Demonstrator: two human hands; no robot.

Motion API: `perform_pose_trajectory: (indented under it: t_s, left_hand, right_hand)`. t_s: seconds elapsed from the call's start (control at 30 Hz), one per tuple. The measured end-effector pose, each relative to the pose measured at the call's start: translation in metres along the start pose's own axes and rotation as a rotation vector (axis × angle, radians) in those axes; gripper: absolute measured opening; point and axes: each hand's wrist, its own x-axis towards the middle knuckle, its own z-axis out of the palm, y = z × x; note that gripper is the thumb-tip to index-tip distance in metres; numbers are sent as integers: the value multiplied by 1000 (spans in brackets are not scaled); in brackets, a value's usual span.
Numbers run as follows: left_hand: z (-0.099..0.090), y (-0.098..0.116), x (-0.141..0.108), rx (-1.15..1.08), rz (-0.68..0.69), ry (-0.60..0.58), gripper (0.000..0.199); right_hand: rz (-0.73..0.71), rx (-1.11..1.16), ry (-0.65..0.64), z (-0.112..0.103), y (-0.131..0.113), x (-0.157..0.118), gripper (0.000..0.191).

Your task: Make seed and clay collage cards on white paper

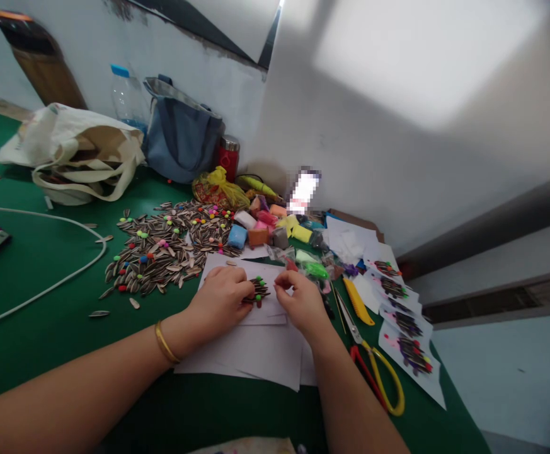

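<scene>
On the white paper sheets lies a small cluster of striped sunflower seeds dotted with green and red clay balls. My left hand, with a gold bangle at the wrist, is closed at the cluster's left side, thumb and fingers gripping it. Just to the right, my right hand pinches thumb and forefinger together over the paper; what is between them is too small to make out. A large pile of sunflower seeds with coloured balls spreads to the left of the paper.
Coloured clay blocks sit behind the paper, near a lit phone. On the right lie scissors, a yellow cutter and several paper sheets bearing seed clusters. Bags and a white cable are at left.
</scene>
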Motion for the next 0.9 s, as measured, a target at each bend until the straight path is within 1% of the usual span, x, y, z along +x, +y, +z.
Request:
perform_pose_trajectory:
  t_s: [0.1,0.27,0.4,0.57,0.77,0.9]
  left_hand:
    - [2,0,-1,25,10,10,1]
    - [5,0,0,55,21,-1,5]
    - [5,-1,0,57,22,-6,7]
    - [5,-2,0,53,26,-3,7]
    - [6,-2,0,37,28,20,7]
    - [5,-2,0,39,29,6,6]
  right_hand:
    - [4,24,-49,1,-3,-2,10]
    - [42,-8,-51,-3,1,0,10]
    - [67,-69,-111,-8,7,2,8]
    - [84,-133,-176,-7,7,4,8]
    - [98,-128,-184,-6,2,3,10]
    - [122,-139,-189,-6,-1,2,10]
